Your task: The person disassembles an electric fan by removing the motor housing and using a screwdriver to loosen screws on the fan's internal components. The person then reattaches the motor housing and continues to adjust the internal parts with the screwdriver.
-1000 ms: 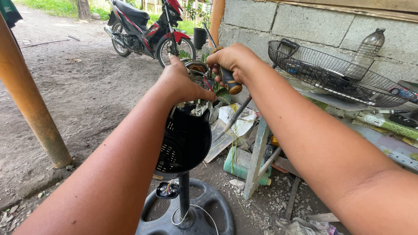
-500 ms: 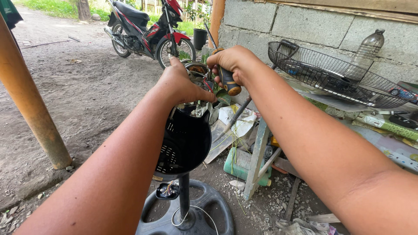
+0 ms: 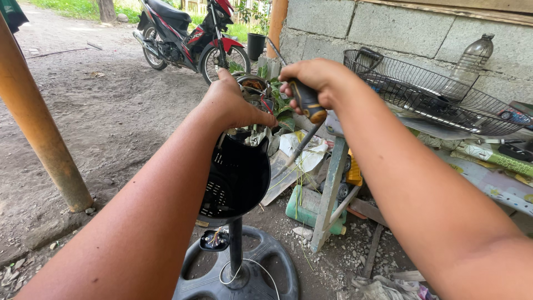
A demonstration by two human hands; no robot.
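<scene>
A stand fan with its guards off stands in front of me: a black motor housing (image 3: 236, 178) on a black pole above a round grey base (image 3: 261, 272). My left hand (image 3: 233, 103) grips the exposed motor (image 3: 252, 89) at the top of the housing. My right hand (image 3: 313, 83) is closed around a screwdriver (image 3: 307, 105) with a black and amber handle, its tip pointing toward the motor. The shaft is mostly hidden behind my fingers.
A wire fan guard (image 3: 438, 94) and a clear plastic bottle (image 3: 469, 61) lie on a cluttered bench at right. A motorcycle (image 3: 186, 36) is parked behind on bare dirt. An orange post (image 3: 39, 128) stands at left. Scrap and a green box (image 3: 308, 208) lie under the bench.
</scene>
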